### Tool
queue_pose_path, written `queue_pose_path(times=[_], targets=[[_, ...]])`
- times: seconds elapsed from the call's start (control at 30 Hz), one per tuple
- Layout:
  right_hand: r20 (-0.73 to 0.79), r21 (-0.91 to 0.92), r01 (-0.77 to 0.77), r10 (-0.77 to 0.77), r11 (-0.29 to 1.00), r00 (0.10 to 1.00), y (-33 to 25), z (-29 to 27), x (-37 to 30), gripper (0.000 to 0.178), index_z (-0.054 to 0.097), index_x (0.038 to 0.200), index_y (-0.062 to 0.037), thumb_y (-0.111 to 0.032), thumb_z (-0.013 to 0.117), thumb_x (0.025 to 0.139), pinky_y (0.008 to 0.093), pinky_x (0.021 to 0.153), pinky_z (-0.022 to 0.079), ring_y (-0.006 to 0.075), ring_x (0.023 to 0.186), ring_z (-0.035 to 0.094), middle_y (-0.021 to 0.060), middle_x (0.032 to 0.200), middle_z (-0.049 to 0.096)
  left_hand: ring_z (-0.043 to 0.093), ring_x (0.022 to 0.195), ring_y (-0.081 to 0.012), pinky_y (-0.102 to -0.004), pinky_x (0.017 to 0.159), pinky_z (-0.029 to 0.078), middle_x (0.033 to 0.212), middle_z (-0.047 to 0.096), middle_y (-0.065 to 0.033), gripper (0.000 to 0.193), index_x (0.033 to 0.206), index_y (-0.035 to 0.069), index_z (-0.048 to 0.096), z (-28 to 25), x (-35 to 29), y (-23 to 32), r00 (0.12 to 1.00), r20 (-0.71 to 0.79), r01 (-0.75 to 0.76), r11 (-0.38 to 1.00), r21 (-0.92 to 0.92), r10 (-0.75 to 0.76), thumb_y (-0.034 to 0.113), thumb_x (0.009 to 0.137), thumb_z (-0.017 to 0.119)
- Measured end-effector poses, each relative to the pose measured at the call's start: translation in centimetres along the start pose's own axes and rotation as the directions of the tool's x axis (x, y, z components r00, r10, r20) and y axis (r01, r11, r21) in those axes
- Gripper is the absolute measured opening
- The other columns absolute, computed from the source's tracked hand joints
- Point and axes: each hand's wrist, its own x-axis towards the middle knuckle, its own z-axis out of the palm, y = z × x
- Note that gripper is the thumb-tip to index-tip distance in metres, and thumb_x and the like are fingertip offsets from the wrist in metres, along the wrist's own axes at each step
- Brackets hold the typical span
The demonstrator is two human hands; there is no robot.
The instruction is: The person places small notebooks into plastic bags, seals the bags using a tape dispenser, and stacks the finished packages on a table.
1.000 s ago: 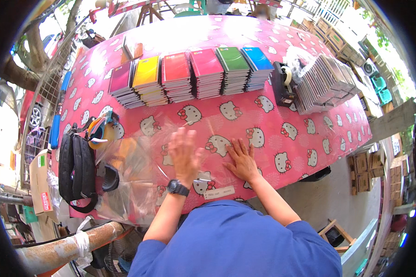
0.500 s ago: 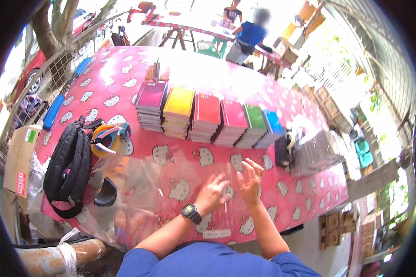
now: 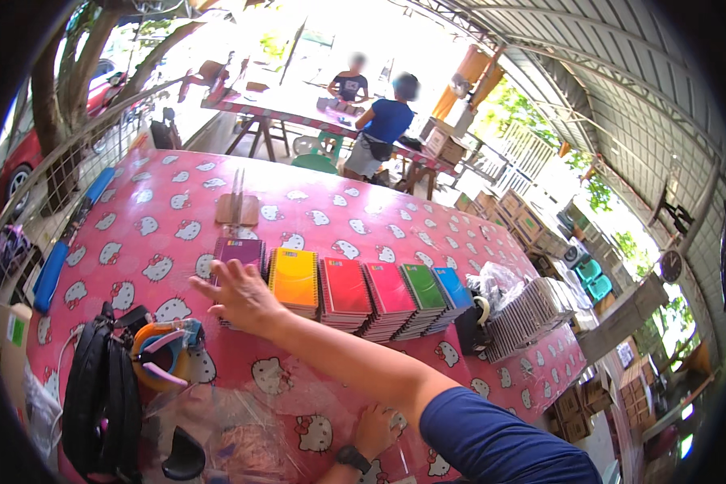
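My right hand reaches across to the left with fingers spread, over the near side of the purple notebook stack; it holds nothing. Spiral notebooks stand in a row of stacks: yellow, red, pink, green and blue. Low in front, below my right forearm, my left hand has its fingers curled at a clear plastic bag. A dark watch is on that wrist.
A black bag, tape rolls and a black curved piece lie left on the pink patterned table. Right are a black tape dispenser and bundled notebooks. Beyond, two people are at another table.
My right hand has swung left and forward to the purple stack. The left hand has come lower in the view, its fingers now curled. The view has tilted up.
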Motion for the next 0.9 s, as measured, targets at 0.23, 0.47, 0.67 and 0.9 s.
queue_pose_path(times=[0.23,0.47,0.67,0.9], targets=[[0.245,-0.223,-0.008,0.064,0.975,0.967,0.2,3.1,1.0,0.023,0.064,0.093,-0.0069,-0.021,0.060,0.076,0.0386,0.084,0.043,0.0316,0.105,0.045,0.0139,0.117,0.046,0.048,0.106,-0.0332,-0.0433,0.090,0.039,0.108,0.056,-0.0149,0.029,0.099,0.004,0.062,-2.1,0.1,0.6,0.993,-0.118,-0.030,0.952,-0.303,-0.007,0.017,0.073,0.063],[0.221,-0.053,-0.048,0.059,0.997,0.974,0.6,1.1,2.4,0.029,0.063,0.098,-0.0082,-0.025,0.066,0.075,0.0373,0.080,0.051,0.0320,0.101,0.048,0.0151,0.105,0.049,0.048,0.106,-0.0355,-0.0445,0.092,0.037,0.108,0.057,-0.0176,0.034,0.102,0.003,0.061,-1.1,-0.1,-0.6,0.992,-0.122,-0.049,0.973,-0.226,0.021,0.016,0.071,0.066],[0.031,-0.044,-0.062,0.063,0.997,0.998,1.7,2.0,1.7,0.016,0.064,0.088,-0.0033,-0.008,0.058,0.074,0.0353,0.075,0.053,0.0306,0.097,0.054,0.0164,0.104,0.052,0.048,0.108,-0.0339,-0.0423,0.094,0.037,0.111,0.057,-0.0174,0.038,0.106,0.003,0.059,1.3,0.4,-1.4,0.992,-0.126,-0.053,0.932,-0.359,0.007,0.019,0.072,0.067],[-0.115,0.764,-0.205,0.441,0.612,0.890,1.8,-9.0,-5.3,0.013,0.060,0.087,-0.0010,0.005,0.064,0.076,0.0249,0.073,0.048,0.0128,0.079,0.058,0.0047,0.085,0.060,0.052,0.102,-0.0342,-0.0401,0.093,0.039,0.110,0.057,-0.0183,0.040,0.108,0.001,0.057,2.1,-0.1,-2.0,0.977,-0.203,-0.011,0.940,-0.340,-0.062,0.023,0.076,0.067]])
